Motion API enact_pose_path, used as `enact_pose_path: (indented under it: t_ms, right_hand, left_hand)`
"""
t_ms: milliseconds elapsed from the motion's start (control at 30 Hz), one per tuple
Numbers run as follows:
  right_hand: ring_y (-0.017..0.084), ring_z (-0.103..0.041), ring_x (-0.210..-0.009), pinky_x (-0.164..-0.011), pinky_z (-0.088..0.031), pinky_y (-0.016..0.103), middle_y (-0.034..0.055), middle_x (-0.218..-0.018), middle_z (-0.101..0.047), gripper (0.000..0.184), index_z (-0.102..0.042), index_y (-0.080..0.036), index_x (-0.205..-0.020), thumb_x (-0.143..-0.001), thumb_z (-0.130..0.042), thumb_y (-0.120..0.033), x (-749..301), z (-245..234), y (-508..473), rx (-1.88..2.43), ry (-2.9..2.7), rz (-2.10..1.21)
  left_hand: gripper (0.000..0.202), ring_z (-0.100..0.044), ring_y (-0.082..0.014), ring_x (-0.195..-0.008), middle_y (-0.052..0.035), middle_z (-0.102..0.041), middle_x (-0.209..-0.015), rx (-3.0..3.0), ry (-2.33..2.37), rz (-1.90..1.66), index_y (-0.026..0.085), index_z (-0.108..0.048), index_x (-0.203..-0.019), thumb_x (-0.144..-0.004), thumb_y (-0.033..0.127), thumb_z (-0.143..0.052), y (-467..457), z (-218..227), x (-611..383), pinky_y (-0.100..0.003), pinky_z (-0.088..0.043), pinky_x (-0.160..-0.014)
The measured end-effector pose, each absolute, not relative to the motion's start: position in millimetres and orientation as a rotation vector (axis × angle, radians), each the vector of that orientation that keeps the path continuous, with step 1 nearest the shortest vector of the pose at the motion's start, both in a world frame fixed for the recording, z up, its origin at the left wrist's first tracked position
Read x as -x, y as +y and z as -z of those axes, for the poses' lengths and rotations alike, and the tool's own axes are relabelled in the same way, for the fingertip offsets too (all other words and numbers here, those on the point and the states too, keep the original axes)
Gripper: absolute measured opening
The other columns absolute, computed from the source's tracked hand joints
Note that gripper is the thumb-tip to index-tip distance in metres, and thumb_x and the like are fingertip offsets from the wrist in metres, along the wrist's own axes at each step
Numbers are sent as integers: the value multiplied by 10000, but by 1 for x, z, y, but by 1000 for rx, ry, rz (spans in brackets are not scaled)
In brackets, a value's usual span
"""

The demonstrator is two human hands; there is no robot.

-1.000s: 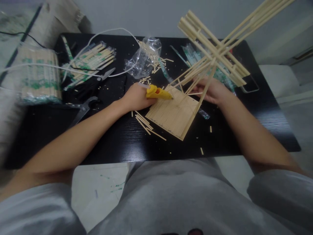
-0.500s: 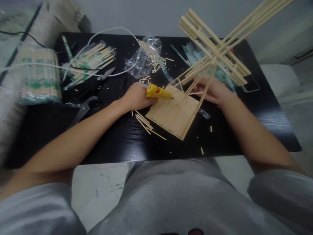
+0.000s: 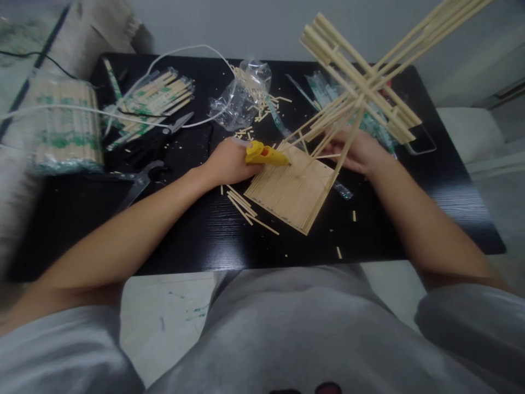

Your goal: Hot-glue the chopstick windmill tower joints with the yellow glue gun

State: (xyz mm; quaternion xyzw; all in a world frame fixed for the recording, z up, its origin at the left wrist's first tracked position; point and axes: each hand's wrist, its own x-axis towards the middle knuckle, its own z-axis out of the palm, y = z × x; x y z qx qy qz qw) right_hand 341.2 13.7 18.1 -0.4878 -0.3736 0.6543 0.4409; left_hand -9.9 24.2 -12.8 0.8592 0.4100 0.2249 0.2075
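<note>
Gripping glue gun [image 3: 258, 158] in left hand [image 3: 228, 162]; resting right hand [image 3: 360, 152] behind obstructing stick frame [image 3: 366, 88], hold unclear; facing plastic wrap [image 3: 230, 112] near back edge of tabletop [image 3: 192, 235].

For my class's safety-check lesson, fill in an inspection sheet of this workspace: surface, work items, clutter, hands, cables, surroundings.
Surface: black table, glossy, with scattered stick offcuts.
Work items: slatted base; crossed stick frame rising above it; yellow glue gun, tip over the base in view, contact unclear.
Clutter: loose sticks, crumpled clear plastic, wrapped sticks, large stick pack, scissors, plier-like tool.
Hands: left hand grips the yellow glue gun; right hand is at the crossed stick frame, grip partly hidden.
Cables: white cable loops over the back left; thin black cable at upper left.
Surroundings: grey wall behind; pale object at right, possibly a seat.
</note>
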Motion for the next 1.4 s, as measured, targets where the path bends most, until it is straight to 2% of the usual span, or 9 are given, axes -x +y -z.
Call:
enact_pose_path:
  t_ms: [167, 300, 400, 567, 700, 800, 933, 1167, 1400]
  right_hand:
    - [161, -821, -736, -810, -750, 246, 40, -821, -806, 265, -764, -186, -1008, -1249, -698, -96, -342, -17, 16, 1235, -950, -1624]
    - [158, -826, -732, -788, -764, 267, 5, -831, -801, 228, -758, -222, -994, -1209, -829, -201, -341, -17, 18, 1248, -1026, -1617]
    - [164, -827, -723, -791, -777, 291, -13, -802, -781, 225, -756, -244, -988, -1187, -861, -249, -340, -16, 20, 1251, -1050, -1611]
    - [152, -784, -657, -777, -761, 266, -27, -707, -698, 324, -706, -243, -917, -1211, -841, -245, -339, -17, 19, 1248, -1041, -1638]
    - [163, -804, -703, -804, -766, 292, 4, -784, -763, 245, -781, -232, -992, -1236, -786, -211, -338, -22, 17, 1272, -1063, -1637]
    - [162, -812, -722, -838, -766, 300, 11, -803, -773, 269, -786, -224, -1001, -1260, -724, -189, -339, -24, 17, 1283, -1070, -1636]
    - [167, -809, -709, -862, -769, 293, -20, -725, -708, 289, -729, -243, -955, -1235, -796, -214, -341, -21, 18, 1269, -1066, -1639]
    - [183, -817, -697, -736, -772, 301, -16, -765, -763, 205, -783, -257, -1011, -1130, -948, -280, -338, -19, 18, 1232, -990, -1602]
    - [168, -829, -719, -745, -762, 266, -2, -810, -796, 220, -788, -240, -972, -1133, -937, -249, -337, -21, 16, 1243, -990, -1609]
  left_hand:
    - [122, -777, -254, -925, -38, -810, -900, -2403, 1162, -604, 222, -808, -988, -933, 324, -846, 24, 13, 11, -375, -595, -898]
    - [131, -751, -239, -864, -40, -808, -886, -2416, 1155, -559, 228, -796, -964, -960, 357, -817, 24, 10, 12, -366, -564, -841]
    - [139, -744, -230, -842, -38, -816, -896, -2408, 1156, -540, 231, -791, -957, -967, 370, -807, 23, 7, 13, -362, -548, -818]
    - [115, -718, -216, -810, -23, -789, -865, -2406, 1155, -510, 235, -772, -960, -973, 346, -798, 22, 5, 13, -358, -534, -808]
    - [117, -719, -215, -818, -18, -776, -849, -2398, 1162, -502, 233, -754, -934, -968, 331, -808, 23, 3, 14, -355, -545, -821]
    - [123, -730, -226, -824, -28, -782, -862, -2394, 1160, -494, 226, -765, -939, -966, 339, -807, 23, 2, 14, -361, -553, -818]
    - [118, -767, -234, -885, -41, -832, -937, -2395, 1135, -526, 224, -803, -993, -972, 340, -802, 23, 4, 14, -356, -581, -849]
    - [101, -761, -232, -869, -33, -823, -908, -2405, 1143, -572, 232, -793, -979, -946, 328, -798, 23, 10, 12, -357, -578, -829]
    - [134, -741, -232, -848, -34, -814, -884, -2409, 1163, -568, 230, -781, -957, -939, 362, -792, 23, 8, 12, -362, -578, -821]
